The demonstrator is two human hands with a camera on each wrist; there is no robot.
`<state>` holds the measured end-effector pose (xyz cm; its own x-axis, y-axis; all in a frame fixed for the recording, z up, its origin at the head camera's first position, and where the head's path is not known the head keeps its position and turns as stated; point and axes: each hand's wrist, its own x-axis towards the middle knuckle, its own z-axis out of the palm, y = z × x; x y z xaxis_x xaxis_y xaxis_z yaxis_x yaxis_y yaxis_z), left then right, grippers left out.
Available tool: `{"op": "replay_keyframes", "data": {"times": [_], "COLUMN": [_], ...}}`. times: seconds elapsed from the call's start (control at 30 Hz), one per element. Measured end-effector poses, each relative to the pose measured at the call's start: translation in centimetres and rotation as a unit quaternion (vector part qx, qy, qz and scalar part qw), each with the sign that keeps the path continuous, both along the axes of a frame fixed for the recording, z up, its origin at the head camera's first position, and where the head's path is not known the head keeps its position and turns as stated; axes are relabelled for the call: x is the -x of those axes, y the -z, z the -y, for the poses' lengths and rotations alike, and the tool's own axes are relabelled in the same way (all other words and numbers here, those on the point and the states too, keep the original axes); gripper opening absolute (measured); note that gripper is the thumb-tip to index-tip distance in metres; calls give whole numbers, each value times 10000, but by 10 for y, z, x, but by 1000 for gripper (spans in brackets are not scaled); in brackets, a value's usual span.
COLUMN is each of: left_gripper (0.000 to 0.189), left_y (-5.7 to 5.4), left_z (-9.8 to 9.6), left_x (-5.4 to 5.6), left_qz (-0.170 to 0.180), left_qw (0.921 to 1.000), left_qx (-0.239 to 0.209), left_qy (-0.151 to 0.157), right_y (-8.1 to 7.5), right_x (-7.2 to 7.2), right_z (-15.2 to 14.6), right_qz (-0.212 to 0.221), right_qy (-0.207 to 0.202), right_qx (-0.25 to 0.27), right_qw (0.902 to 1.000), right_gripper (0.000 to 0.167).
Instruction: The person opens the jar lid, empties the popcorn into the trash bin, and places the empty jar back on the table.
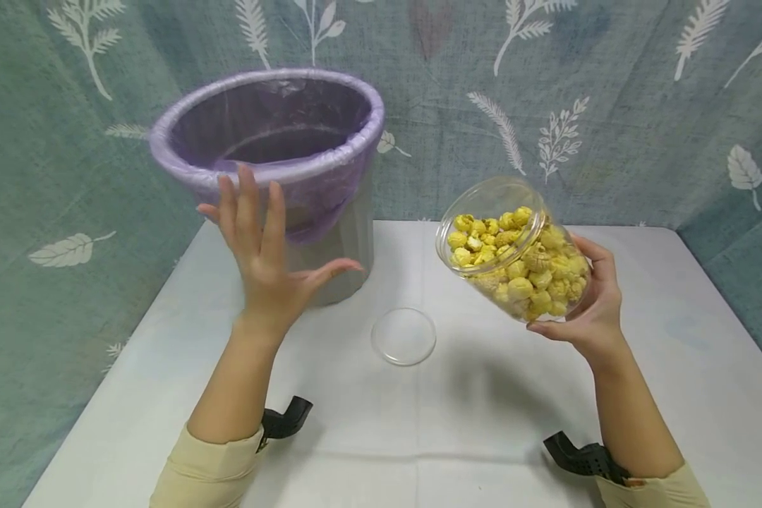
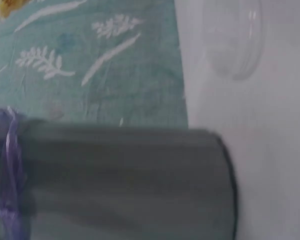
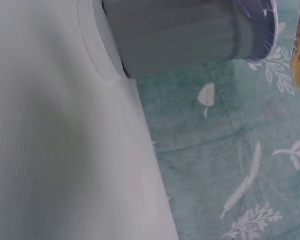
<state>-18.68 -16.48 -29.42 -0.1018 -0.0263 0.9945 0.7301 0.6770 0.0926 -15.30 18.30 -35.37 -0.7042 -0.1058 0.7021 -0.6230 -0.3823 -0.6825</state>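
In the head view my right hand (image 1: pixel 593 303) grips a clear plastic jar (image 1: pixel 500 282) by its base and side. The jar is tilted, its open mouth facing left and toward me, and yellow popcorn (image 1: pixel 536 271) fills much of it. My left hand (image 1: pixel 260 254) is raised with fingers spread, in front of a grey trash can (image 1: pixel 349 247). A purple bag (image 1: pixel 330 187) lines the can and folds over its rim; whether the left fingertips touch the bag I cannot tell. Between the hands, a round clear lid (image 1: pixel 403 336) lies flat on the table.
The trash can stands at the back left of the white table (image 1: pixel 406 423). Green curtain cloth (image 1: pixel 432 85) with white leaf prints hangs behind and on both sides. Black wrist mounts (image 1: pixel 286 420) sit on both forearms.
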Motion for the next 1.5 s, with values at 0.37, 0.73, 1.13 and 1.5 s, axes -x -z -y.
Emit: {"op": "replay_keyframes", "data": {"times": [0.37,0.73,1.13,1.5], "left_gripper": [112,110,69,64], "left_y": [-23,-33,-32,-34], "left_z": [27,49,66,81], "left_x": [5,12,15,19], "left_qz": [694,1044,1012,1141], "left_qw": [9924,9884,9825,9778], "left_qx": [-967,-1057,-1478,-1722], "left_qy": [-304,-331,510,351], "right_y": [-13,-36,-72,-110], "right_x": [6,16,30,43], "right_z": [11,19,30,47], "right_qz": [5,-114,135,656], "right_qy": [212,303,149,341], "right_qx": [165,161,-68,-425], "right_qw": [9996,9993,9998,9964], "right_gripper": [99,99,94,92]}}
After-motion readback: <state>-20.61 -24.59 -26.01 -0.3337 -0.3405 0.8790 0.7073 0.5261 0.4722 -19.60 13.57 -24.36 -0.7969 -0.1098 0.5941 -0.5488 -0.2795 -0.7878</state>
